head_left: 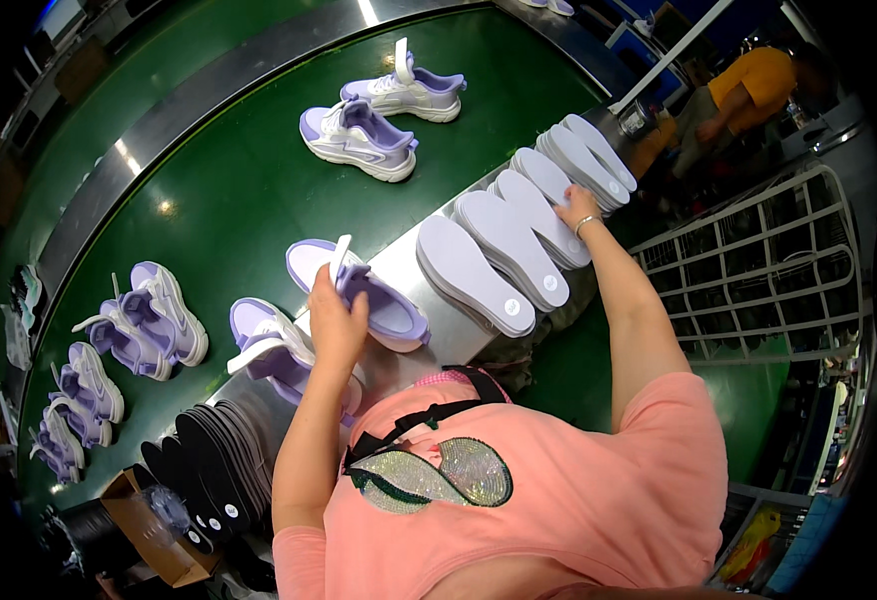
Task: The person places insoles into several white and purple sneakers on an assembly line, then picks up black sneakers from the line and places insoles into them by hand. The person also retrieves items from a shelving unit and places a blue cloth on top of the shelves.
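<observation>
My left hand (337,318) has its grip closed on the lavender shoe (359,295), over the steel worktop (439,335). My right hand (576,208) rests fingertips on the fanned insoles (519,245); grip width: cannot tell. Risk: a nudge there may slide the stack off.

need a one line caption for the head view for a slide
Left hand grips a lilac sneaker at a green conveyor belt while right hand touches fanned pale insoles.
</observation>
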`<state>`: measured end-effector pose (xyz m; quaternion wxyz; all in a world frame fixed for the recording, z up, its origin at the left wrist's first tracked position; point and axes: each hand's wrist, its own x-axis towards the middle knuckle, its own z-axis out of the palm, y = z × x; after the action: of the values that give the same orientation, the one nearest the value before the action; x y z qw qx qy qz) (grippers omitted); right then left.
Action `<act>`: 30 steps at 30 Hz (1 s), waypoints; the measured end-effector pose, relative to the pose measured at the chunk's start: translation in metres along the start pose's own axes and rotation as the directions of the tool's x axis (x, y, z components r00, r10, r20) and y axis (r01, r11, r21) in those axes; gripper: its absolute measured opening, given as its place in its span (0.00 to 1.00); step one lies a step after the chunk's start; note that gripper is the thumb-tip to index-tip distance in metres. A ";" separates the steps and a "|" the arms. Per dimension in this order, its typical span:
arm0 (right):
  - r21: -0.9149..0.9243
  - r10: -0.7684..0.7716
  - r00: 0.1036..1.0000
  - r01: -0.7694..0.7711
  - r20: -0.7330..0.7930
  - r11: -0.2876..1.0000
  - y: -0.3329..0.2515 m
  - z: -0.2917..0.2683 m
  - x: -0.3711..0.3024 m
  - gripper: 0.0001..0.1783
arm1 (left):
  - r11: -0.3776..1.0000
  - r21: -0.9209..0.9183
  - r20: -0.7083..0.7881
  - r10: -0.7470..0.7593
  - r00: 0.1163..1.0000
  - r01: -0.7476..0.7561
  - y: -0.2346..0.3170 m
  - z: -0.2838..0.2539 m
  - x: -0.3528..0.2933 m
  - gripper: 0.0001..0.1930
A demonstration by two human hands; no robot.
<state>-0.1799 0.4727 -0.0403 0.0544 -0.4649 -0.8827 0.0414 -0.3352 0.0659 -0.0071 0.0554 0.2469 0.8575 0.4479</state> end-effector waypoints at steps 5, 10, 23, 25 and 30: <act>-0.135 0.007 0.985 0.016 0.173 0.991 -0.001 0.001 0.006 0.19 | 0.999 -0.023 -0.042 -0.042 0.998 0.041 0.002 -0.002 0.000 0.15; -0.160 -0.134 0.991 0.130 -0.011 0.978 0.014 -0.026 0.010 0.17 | 0.995 -0.033 -0.105 -0.101 0.989 0.098 0.001 0.001 0.008 0.16; 0.566 -0.536 0.317 -0.005 0.783 0.824 -0.183 -0.100 -0.146 0.13 | 0.922 -0.190 0.118 -0.319 0.940 0.337 0.003 -0.007 0.011 0.14; 0.502 -0.666 0.382 0.449 0.641 0.740 -0.198 -0.067 -0.152 0.12 | 0.943 -0.155 0.077 -0.284 0.956 0.293 0.004 -0.002 0.003 0.14; 0.208 -0.847 0.400 0.848 0.351 0.487 -0.219 -0.035 -0.175 0.13 | 0.972 -0.079 -0.032 -0.226 0.974 0.223 0.006 0.006 -0.002 0.14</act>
<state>-0.2557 0.2058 0.0112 -0.1188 0.0668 -0.9854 0.1022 -0.3290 0.0719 -0.0056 0.0972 0.1368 0.8634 0.4757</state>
